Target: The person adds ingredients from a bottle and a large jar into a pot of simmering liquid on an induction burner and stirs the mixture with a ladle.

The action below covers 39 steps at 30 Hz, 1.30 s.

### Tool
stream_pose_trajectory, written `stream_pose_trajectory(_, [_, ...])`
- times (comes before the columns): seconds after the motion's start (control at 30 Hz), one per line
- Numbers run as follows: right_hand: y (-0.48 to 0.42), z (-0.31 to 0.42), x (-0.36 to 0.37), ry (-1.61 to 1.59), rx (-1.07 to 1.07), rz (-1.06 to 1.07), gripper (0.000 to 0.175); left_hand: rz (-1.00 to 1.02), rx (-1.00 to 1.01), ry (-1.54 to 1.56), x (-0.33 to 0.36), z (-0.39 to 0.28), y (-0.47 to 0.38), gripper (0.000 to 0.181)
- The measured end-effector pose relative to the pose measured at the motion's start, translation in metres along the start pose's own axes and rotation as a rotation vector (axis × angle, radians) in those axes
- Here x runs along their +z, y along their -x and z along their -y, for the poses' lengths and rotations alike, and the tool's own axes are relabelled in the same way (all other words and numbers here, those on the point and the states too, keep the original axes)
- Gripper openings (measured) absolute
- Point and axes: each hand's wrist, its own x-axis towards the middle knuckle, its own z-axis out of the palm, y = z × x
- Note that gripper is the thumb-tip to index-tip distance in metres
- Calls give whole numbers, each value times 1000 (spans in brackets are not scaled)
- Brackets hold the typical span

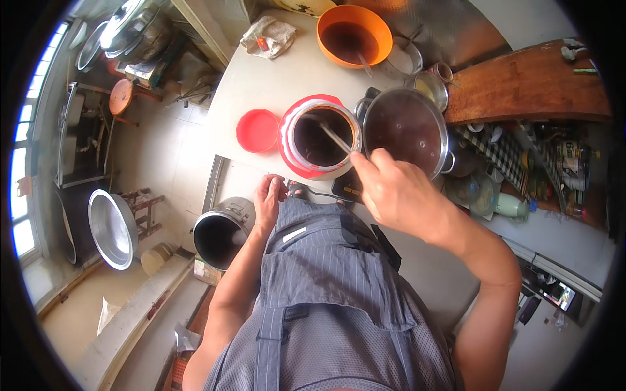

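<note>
My right hand (398,190) grips the metal handle of a ladle or spoon (336,137). Its far end dips into dark liquid (320,146) inside a round, pale-rimmed container (288,134), which is ringed by red at its base. Just right of this container, a large steel pot (442,132) holds reddish-brown liquid with a few bubbles. A small red bowl (257,131) sits to the left. By the table's near edge, my left hand (268,198) is loosely curled, with nothing visible in it. The ladle's submerged end is hidden.
Farther back on the white table (234,93) are an orange bowl (386,41) of brown liquid, a cloth (269,36) and a metal bowl (408,56). Low at the left stand a deep metal pot (215,217) and a steel basin (105,229). A wooden board (518,83) extends right.
</note>
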Motion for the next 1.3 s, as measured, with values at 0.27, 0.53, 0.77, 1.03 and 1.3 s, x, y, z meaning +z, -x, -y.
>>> stream_pose_trajectory(0.27, [-18,-18,-12,-653,199,29,26,86,39,33,8,-16,-3,27])
stream_pose_trajectory(0.53, [14,-46,-36,-1200,714,217,35,92,-1,5,0,-5,1,26])
stream_pose_trajectory(0.77, [49,-41,-34,-1300,727,99,37,78,-34,-20,2,1,13,26])
stream_pose_trajectory(1.03, [85,-45,-6,-1181,528,-61,35,62,-55,-42,5,10,23,26])
stream_pose_trajectory(1.3, [101,-43,14,-1045,370,-201,37,62,-76,-58,7,11,27,27])
